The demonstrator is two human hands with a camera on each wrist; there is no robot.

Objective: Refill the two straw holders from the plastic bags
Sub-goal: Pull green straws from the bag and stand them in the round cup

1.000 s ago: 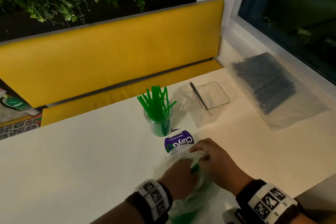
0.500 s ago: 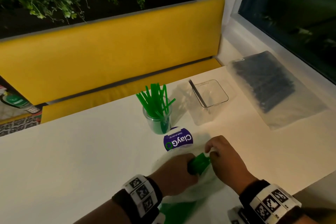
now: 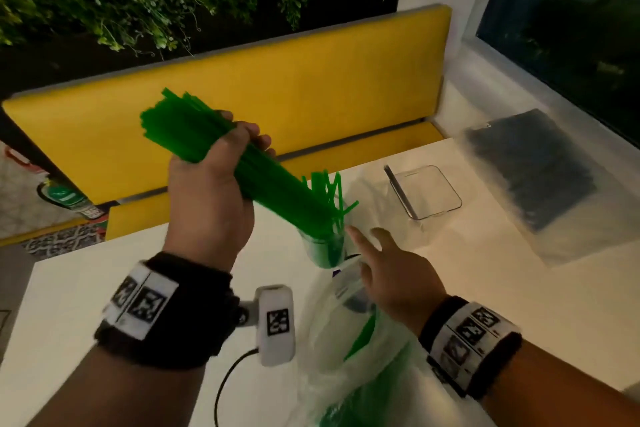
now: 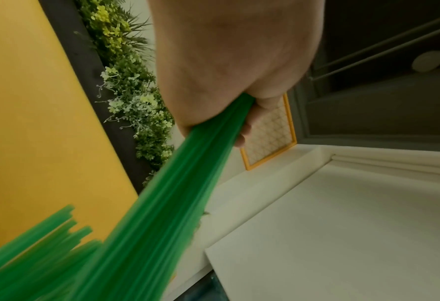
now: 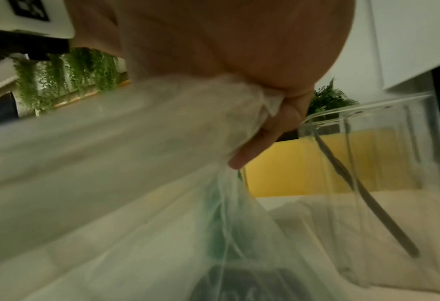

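Feeding green straw bundle (image 3: 221, 152), clenched in my left hand (image 3: 207, 198), tips-down into round holder (image 3: 323, 248) below grip; right hand (image 5: 270, 114) pinches plastic bag (image 5: 136, 163) mouth, steadying remaining straws.

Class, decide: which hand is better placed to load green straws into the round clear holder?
Left. The left hand grips the green straw bundle, tips at the holder; the right hand holds the plastic bag.

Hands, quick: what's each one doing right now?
Left hand: grips a bundle of green straws, lower ends at the round holder.
Right hand: holds the clear plastic bag, index finger extended.
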